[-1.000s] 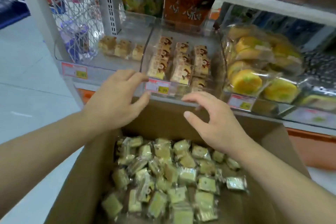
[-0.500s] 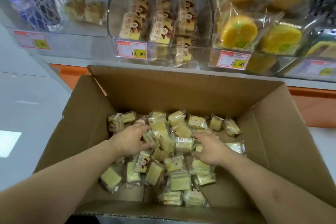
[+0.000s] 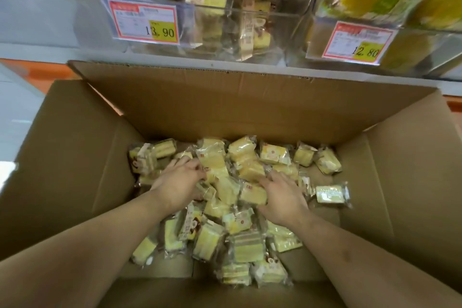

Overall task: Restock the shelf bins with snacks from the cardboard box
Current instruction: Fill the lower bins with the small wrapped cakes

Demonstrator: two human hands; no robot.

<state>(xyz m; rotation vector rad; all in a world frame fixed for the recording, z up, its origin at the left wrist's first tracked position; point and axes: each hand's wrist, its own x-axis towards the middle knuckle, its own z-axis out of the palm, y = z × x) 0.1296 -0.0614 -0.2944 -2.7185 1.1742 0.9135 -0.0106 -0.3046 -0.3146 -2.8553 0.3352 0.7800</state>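
An open cardboard box (image 3: 75, 170) sits below me, holding a heap of several small yellow wrapped cake snacks (image 3: 252, 250). Both my hands are down in the heap. My left hand (image 3: 178, 182) lies palm down, its fingers curled round packets at the heap's left centre. My right hand (image 3: 281, 197) presses in from the right, fingers wrapped over packets in the middle. Between the two hands a bunch of snacks (image 3: 230, 187) is gathered. Above the box stands a clear shelf bin (image 3: 262, 30) partly filled with the same kind of packets.
A price tag reading 13.90 (image 3: 145, 22) hangs on the middle bin's front. To the right a second clear bin (image 3: 440, 30) holds large round yellow cakes, tagged 12.80 (image 3: 357, 42). The box's far flap (image 3: 225, 97) stands up against the shelf edge. Pale floor shows at left.
Both hands came down from the shelf bin's front into the box and have closed in on the heap, bunching packets between them. The view has tilted down and moved closer.
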